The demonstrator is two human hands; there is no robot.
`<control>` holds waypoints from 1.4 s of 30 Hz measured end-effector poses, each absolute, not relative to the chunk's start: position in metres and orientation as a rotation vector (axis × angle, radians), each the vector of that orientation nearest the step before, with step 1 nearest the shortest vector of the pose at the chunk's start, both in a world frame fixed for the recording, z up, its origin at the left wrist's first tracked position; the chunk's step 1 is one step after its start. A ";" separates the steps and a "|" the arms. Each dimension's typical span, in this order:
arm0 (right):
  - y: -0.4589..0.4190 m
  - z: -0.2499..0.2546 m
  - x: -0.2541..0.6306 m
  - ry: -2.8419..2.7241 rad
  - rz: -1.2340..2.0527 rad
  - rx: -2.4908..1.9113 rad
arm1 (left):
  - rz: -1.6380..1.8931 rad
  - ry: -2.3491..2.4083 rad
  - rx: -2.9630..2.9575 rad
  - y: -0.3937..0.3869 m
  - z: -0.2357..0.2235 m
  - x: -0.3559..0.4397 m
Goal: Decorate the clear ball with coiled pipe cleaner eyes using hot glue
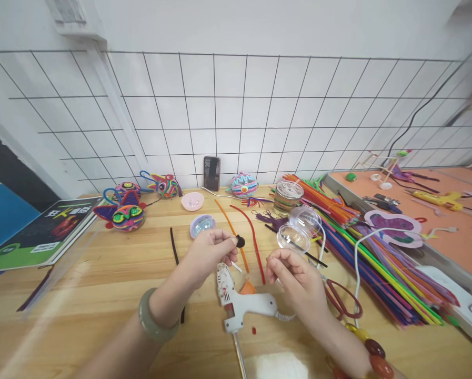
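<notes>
My left hand [212, 255] pinches a small round black fuzzy piece [240, 241] between thumb and forefinger. A short white stick pokes out below its fingers. My right hand [297, 279] is closed, thumb against curled fingers; whatever it may hold is hidden. Beneath and between both hands lies a white glue gun [245, 308] with a glue stick at its rear. An orange pipe cleaner [230, 223] and a red pipe cleaner [253, 237] lie just beyond. A black pipe cleaner [174, 245] runs left of my left hand. Red-handled scissors [342, 300] are partly behind my right wrist.
At the back stand colourful wrapped ornaments [127, 217], a phone [211, 173], a pink bowl [192, 201] and a clear jar [288, 199]. Open clear shells [293, 238] sit near a big pipe-cleaner bundle [381, 263]. A white cable [357, 263] crosses the right side.
</notes>
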State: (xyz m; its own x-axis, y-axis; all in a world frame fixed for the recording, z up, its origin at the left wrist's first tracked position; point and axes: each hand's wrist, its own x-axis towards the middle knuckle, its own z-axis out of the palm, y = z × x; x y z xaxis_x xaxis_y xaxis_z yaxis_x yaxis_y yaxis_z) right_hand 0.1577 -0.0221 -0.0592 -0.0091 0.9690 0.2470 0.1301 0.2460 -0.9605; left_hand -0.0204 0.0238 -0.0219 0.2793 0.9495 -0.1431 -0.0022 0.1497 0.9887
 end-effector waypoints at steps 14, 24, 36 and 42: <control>-0.003 -0.056 0.183 -1.041 0.812 -0.968 | 0.906 1.121 1.217 0.035 -0.028 -0.029; -0.011 -0.056 0.172 -1.314 0.851 -1.092 | 0.842 1.054 1.203 0.025 -0.024 -0.019; -0.009 -0.061 0.174 -1.478 0.847 -1.167 | 0.748 0.999 1.219 0.018 -0.026 -0.012; -0.005 -0.069 0.172 -1.521 0.711 -1.142 | 0.734 0.993 1.213 0.017 -0.028 -0.011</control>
State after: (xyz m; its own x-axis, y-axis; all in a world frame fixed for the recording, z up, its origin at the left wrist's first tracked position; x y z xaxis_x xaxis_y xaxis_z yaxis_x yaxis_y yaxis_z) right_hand 0.1719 -0.0053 -0.0695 0.0127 0.9219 0.3871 0.2947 0.3665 -0.8825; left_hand -0.0111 0.0169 -0.0276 0.4105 0.8845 -0.2217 0.0477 0.2219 0.9739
